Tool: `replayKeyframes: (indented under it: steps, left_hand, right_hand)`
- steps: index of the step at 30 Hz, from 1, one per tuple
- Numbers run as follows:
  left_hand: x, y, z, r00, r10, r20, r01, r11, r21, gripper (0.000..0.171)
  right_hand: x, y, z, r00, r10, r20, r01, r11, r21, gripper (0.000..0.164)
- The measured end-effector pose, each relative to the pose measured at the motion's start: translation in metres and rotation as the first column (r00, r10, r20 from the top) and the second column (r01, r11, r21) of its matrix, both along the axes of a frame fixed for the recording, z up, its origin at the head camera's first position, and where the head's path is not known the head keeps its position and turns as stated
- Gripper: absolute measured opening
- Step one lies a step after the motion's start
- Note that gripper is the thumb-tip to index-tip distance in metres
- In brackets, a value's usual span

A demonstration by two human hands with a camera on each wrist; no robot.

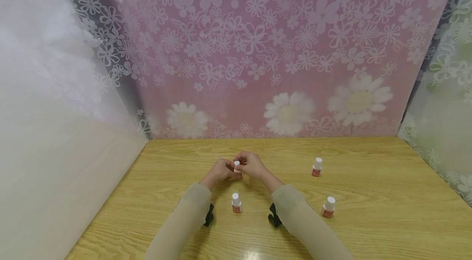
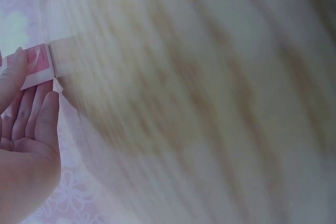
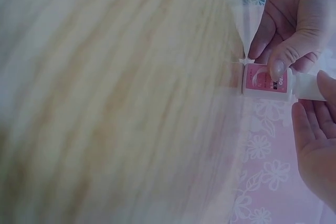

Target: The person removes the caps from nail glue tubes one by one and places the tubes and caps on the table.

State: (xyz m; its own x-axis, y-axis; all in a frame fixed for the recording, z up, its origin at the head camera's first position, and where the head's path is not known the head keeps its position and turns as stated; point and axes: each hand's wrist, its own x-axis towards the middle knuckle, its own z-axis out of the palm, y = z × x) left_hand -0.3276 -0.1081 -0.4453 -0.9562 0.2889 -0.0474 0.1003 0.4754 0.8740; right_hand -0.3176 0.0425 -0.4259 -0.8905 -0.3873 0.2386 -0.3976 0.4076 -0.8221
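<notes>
A small white bottle (image 3: 266, 81) with a pink-red label stands on the wooden table between both hands. My left hand (image 1: 222, 169) pinches its body, the thumb lying across the label in the right wrist view. At the white cap (image 3: 308, 87), my right hand (image 1: 253, 165) holds on with thumb and fingers. The cap is on the bottle, but whether it is loose or tight cannot be told. In the left wrist view the left hand (image 2: 31, 135) covers part of the label. A similar capped bottle (image 1: 237, 203) stands nearer, between the forearms.
Two more bottles of the same kind stand upright on the right, one farther back (image 1: 316, 167) and one nearer (image 1: 328, 207). A pink flowered curtain (image 1: 239, 67) hangs behind the wooden table (image 1: 155, 210). A pale sheet (image 1: 55, 128) borders the left side.
</notes>
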Motion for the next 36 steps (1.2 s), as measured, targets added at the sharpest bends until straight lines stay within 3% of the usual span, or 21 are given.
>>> replayKeyframes:
  steps: [7,15,23,36]
  left_hand:
    - [0.0029,0.0009,0.0036,1.0,0.004,0.003,-0.004,1.0,-0.018,0.016]
    - [-0.0026,-0.0036,-0.0025,0.998,-0.02,0.058,0.019,0.999,0.031,0.019]
    - [-0.0008,-0.004,-0.0015,0.998,-0.025,0.06,0.021,0.997,0.071,0.018]
    - [0.0008,-0.0044,0.0026,0.999,0.002,0.048,-0.003,1.0,0.02,0.015]
  right_hand:
    - [-0.0002,0.0007,0.0004,1.0,0.007,0.0,-0.007,1.0,-0.003,0.014]
    - [-0.0022,0.0016,-0.0022,0.998,0.048,-0.035,-0.048,0.999,0.004,0.013]
    - [-0.0008,0.0015,-0.0003,0.999,0.044,-0.027,-0.044,0.999,0.032,0.015]
    - [-0.0036,0.0036,-0.0008,0.998,0.067,0.014,-0.067,0.998,0.009,0.025]
